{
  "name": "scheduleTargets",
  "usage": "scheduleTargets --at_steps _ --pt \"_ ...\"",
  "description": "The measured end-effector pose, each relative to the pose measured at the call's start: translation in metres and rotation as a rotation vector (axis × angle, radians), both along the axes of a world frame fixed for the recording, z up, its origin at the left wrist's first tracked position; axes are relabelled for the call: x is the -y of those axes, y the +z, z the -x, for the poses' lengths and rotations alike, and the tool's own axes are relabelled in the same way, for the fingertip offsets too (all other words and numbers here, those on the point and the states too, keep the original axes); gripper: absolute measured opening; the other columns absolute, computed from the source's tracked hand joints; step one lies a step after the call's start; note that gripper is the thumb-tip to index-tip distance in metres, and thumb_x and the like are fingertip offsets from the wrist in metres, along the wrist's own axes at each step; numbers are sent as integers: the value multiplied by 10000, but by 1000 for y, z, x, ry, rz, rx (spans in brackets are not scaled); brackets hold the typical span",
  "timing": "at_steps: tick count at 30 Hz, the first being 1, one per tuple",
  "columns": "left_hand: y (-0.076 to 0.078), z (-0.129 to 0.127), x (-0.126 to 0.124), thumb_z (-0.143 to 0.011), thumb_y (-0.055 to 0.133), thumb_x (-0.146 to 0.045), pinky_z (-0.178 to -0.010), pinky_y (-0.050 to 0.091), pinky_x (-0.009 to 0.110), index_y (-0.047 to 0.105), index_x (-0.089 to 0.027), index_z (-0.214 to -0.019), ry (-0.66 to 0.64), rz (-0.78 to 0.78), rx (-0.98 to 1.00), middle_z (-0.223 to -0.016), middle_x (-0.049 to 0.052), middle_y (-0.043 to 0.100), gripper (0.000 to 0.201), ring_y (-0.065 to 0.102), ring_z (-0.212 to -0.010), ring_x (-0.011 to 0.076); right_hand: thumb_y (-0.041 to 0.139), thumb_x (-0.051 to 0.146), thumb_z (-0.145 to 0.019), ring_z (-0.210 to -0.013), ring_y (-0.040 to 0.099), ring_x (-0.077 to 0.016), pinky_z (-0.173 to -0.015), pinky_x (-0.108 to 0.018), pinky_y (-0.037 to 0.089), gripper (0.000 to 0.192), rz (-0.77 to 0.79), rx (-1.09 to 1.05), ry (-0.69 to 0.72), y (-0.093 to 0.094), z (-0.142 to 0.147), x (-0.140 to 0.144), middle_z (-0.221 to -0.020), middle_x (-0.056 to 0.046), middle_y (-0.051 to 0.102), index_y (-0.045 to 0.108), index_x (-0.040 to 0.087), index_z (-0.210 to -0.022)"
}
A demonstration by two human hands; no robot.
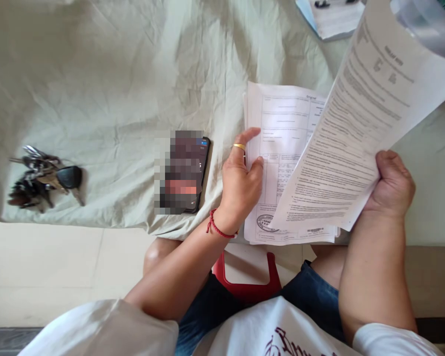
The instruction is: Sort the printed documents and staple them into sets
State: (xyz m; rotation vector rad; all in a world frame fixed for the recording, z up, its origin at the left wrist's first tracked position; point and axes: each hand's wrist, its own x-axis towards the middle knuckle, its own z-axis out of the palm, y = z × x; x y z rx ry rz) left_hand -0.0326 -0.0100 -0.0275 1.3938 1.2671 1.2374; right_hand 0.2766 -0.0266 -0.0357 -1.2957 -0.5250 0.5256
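My right hand [393, 180] is closed on the edge of a printed sheet [348, 143], which is raised and tilted over the papers beneath it. Under it lies a stack of printed forms [270, 123], with a round stamp near its lower left corner. My left hand [243, 173] grips the stack's left edge, its thumb and one finger over the top sheet. The other fingers of that hand are mostly hidden. The raised sheet covers much of the stack's right side.
A smartphone [187, 173], partly blurred out, lies left of my left hand. Farther left is a bunch of keys [46, 178]. A clipboard with papers [333, 20] rests at the back right, near clear plastic [430, 29]. A wrinkled pale green cloth [114, 74] covers the table.
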Motion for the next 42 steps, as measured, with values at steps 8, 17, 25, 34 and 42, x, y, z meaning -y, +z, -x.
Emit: scheduleTargets --at_steps 8,17,25,34,42 --pt "17 -3 2 -952 683 -25 -992 612 435 771 -276 -1120 6 157 26 -1037 21 780 315 754 -968 257 1008 286 -714 -991 791 -214 -952 -413 764 281 24 -44 -7 5 7 3 -935 -16 741 744 227 -786" --pt "19 -5 2 -921 714 -65 -1152 607 511 767 -291 -1024 10 166 102 -1100 52 800 254 758 -1243 331 1013 353 -668 -965 777 -235 -866 -448 765 288 35 33 -17 3 7 3 -941 -24 766 768 251 -778" --pt "19 -5 1 -925 679 -25 -1018 597 448 767 -280 -1019 14 179 68 -1003 23 775 286 741 -984 265 1009 370 -638 -869 753 -211 -829 -413 710 345 35 91 -14 2 3 0 -861 -6 728 724 228 -769" --pt "16 -5 3 -950 768 -48 -858 570 384 650 -343 -1453 36 276 231 -1015 -5 703 594 646 -810 206 985 429 -592 -763 682 -184 -730 -365 616 342 91 170 -22 11 15 0 -764 14 705 731 239 -720" --pt "3 -6 0 -980 788 -42 -922 645 405 497 -383 -1589 117 272 265 -1110 12 711 756 780 -978 231 982 476 -648 -698 609 -156 -679 -326 509 337 182 258 72 12 14 6 -724 21 715 767 231 -736"
